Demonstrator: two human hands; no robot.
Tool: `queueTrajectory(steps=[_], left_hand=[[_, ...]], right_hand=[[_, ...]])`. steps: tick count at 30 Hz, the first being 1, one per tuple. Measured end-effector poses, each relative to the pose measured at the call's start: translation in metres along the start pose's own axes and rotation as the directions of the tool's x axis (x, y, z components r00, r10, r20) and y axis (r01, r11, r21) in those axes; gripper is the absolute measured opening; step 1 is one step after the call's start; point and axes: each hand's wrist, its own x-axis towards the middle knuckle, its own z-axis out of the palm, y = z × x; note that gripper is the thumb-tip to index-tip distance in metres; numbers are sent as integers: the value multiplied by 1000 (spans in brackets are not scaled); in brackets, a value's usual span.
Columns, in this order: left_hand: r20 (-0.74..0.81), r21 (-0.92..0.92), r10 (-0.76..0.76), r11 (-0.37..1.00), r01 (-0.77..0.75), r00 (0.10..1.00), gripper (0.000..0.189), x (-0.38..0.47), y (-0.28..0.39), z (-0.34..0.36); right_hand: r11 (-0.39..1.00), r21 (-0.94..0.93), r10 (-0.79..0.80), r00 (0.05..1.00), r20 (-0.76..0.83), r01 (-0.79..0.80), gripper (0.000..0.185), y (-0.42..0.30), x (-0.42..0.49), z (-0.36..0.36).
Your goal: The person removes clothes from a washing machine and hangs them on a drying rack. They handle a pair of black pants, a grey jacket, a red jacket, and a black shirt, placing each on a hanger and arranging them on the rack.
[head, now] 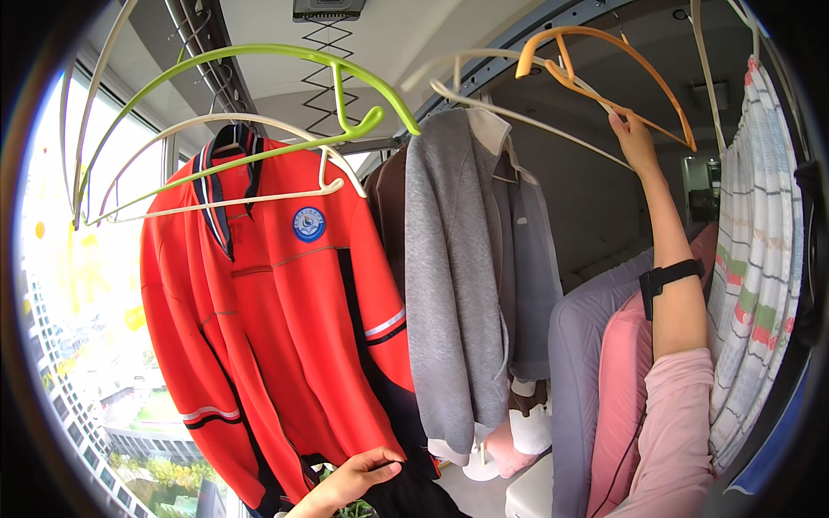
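Observation:
My left hand [366, 476], low in the view, pinches a black garment [414, 495] that hangs down past the bottom edge. My right arm is raised, and the fingers of my right hand [636, 139] grip a white plastic clothes hanger [518, 118] by its right end. No garment shows on that hanger, which looks slightly blurred. Just above my right hand an orange hanger [667, 78] crosses in front of it. Between my hands hangs a grey zip jacket [447, 272] with a pale collar. A red jacket [311, 311] with a round badge hangs to its left.
A lime green hanger [259, 48] and a cream hanger [227, 118] hang in front of the red jacket. Grey bedding [573, 362] and pink bedding [618, 388] hang beside my right arm, near a patterned cloth [754, 259]. A window [97, 291] lies left.

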Motion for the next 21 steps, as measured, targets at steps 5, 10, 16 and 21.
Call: queueTrajectory(steps=[5,10,16,21], left_hand=[[-16,46,-24,999,25,1000,22,4,-15,4],[7,94,40,995,-41,999,23,1,-15,13],[-177,71,184,982,-174,967,17,1,-8,15],[-241,-427,-39,902,-69,970,18,5,-8,0]], right_hand=[[989,137,-50,999,7,49,30,-13,-12,13],[949,271,152,987,53,-161,26,-33,-38,21],[320,622,245,696,675,-715,21,-50,-172,2],[-305,455,-133,511,849,-836,25,-68,-243,-8]])
